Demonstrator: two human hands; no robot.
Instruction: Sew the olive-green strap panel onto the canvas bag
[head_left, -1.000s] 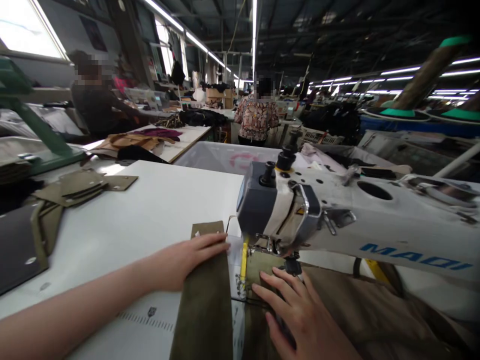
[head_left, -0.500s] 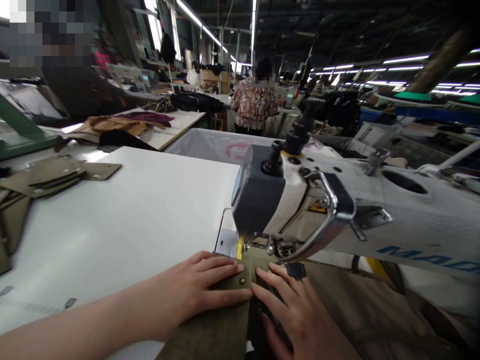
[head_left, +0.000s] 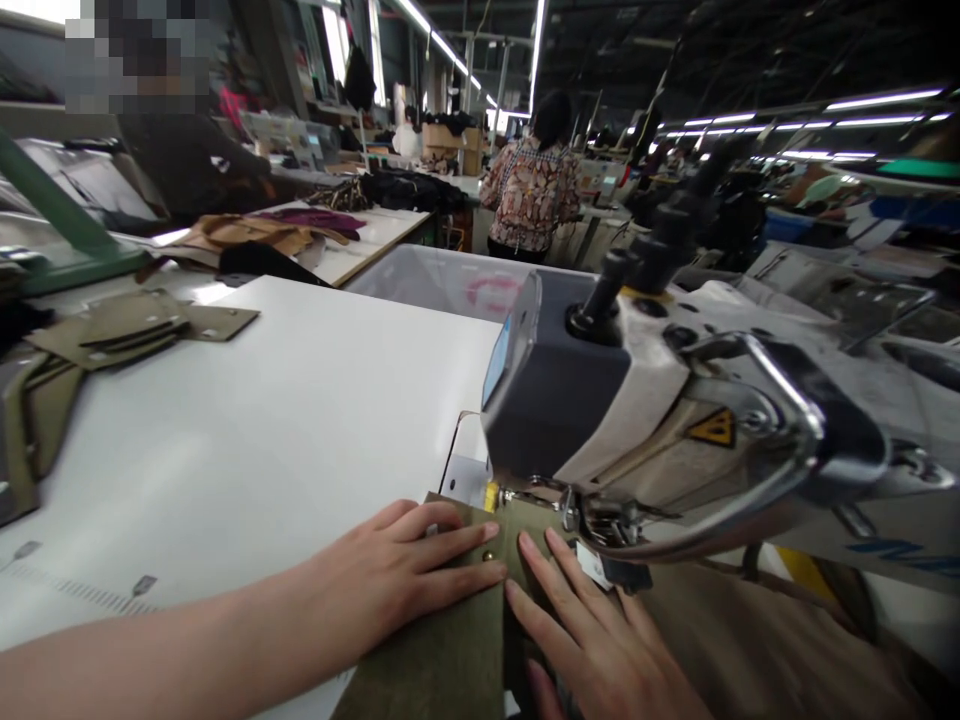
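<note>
White tabletop (head_left: 247,430) carries an olive fabric strip (head_left: 450,650) running lengthwise toward the sewing machine (head_left: 637,420), its far end just under the head; left hand (head_left: 390,585) and right hand (head_left: 600,650) press it flat-fingered, gripping nothing, left slightly nearer its end

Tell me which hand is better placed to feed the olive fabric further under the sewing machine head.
Probably the left hand: it lies flat on the olive fabric, fingertips beside the small stud, just before the sewing machine head. The right hand also presses the fabric, but sits beneath the head's overhang.
</note>
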